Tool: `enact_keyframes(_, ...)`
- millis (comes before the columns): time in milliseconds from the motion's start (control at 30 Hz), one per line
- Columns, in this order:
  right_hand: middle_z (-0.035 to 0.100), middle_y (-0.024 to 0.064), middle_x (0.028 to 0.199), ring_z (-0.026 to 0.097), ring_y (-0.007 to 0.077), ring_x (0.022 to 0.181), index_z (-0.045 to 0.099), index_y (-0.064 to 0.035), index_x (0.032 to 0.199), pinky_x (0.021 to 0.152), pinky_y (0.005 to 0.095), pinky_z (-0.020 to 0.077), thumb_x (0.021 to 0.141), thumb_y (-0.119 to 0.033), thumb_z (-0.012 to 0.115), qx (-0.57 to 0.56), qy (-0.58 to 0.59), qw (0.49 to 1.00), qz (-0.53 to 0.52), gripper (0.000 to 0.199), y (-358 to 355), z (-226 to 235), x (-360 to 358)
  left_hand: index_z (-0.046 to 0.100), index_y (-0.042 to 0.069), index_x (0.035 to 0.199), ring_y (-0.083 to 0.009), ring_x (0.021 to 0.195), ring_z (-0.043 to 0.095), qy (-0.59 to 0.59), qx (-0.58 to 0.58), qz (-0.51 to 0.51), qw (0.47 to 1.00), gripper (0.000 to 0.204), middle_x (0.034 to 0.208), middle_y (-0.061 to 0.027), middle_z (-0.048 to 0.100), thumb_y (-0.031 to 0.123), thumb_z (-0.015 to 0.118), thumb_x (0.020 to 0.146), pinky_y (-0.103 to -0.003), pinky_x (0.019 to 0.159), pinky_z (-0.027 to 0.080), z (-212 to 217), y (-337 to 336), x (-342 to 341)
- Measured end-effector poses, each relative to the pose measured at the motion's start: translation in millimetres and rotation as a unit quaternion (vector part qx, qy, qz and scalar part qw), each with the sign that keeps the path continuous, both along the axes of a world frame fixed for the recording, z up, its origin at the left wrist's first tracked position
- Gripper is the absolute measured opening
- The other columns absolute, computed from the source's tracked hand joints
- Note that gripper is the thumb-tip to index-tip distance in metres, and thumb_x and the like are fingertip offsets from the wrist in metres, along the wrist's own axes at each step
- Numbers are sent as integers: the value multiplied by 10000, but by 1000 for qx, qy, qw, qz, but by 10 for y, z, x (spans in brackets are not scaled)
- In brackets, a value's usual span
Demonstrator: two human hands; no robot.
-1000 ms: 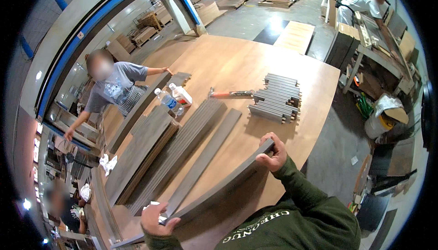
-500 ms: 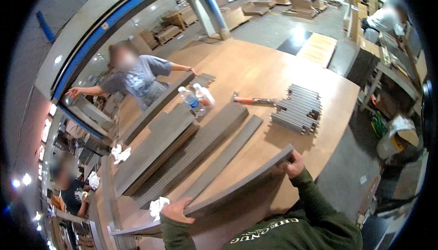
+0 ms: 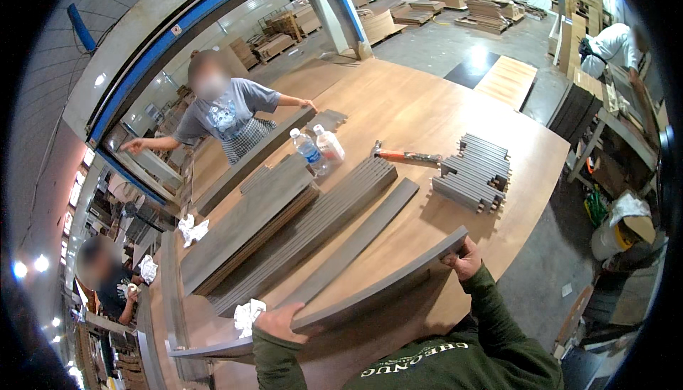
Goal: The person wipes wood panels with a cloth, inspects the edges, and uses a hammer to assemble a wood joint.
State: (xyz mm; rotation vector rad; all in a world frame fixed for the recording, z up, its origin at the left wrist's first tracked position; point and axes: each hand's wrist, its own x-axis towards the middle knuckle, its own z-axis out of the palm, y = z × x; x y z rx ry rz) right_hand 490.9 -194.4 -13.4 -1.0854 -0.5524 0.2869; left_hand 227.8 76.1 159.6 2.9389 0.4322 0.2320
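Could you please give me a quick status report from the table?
Right hand gripping end of long grey board. Left hand across it. Crumpled white wad beside left hand.

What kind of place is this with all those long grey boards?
Probably a woodworking or furniture workshop: stacked grey boards lie on a big worktable, a hammer lies there too, and piles of flat brown sheets sit farther back.

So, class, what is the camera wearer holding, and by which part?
A grey board: right hand near its right end, left hand partway toward its left end. Whether the white cloth is held is unclear.
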Motion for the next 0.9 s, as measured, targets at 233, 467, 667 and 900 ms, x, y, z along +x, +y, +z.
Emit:
enact_keyframes(233, 564, 60, 903, 530, 156, 851, 315, -36, 1298, 823, 319, 405, 800, -402, 586, 25, -104, 994, 18, 675, -152, 574, 457, 567, 44, 1052, -233, 864, 605, 196, -206, -92, 954, 572, 947, -138, 622, 336, 735, 590, -321, 739, 475, -241, 466, 73)
enact_keyframes(467, 561, 89, 734, 543, 154, 685, 92, -20, 1379, 679, 300, 468, 819, -270, 597, 4, -309, 938, -158, 795, -371, 2546, 780, 503, 132, 1161, -248, 681, 603, -1, 108, -59, 992, 450, 954, -68, 609, 351, 564, 774, -357, 522, 465, -38, -98, 17)
enact_keyframes(667, 522, 128, 1055, 507, 214, 997, 303, 8, 1298, 876, 376, 389, 784, -463, 536, -102, -307, 931, -170, 735, -409, 1550, 611, 535, 22, 1059, -248, 869, 585, 122, -182, -71, 973, 640, 944, -155, 604, 346, 758, 554, -335, 759, 453, -287, 376, -67)
enact_keyframes(900, 520, 113, 1033, 506, 218, 965, 383, -21, 1225, 837, 362, 414, 735, -443, 581, -179, -42, 977, -109, 677, -371, -1253, 69, 637, 91, 865, -247, 647, 619, -94, 83, -73, 989, 460, 712, -75, 632, 337, 785, 505, -328, 591, 484, -332, 70, -102)
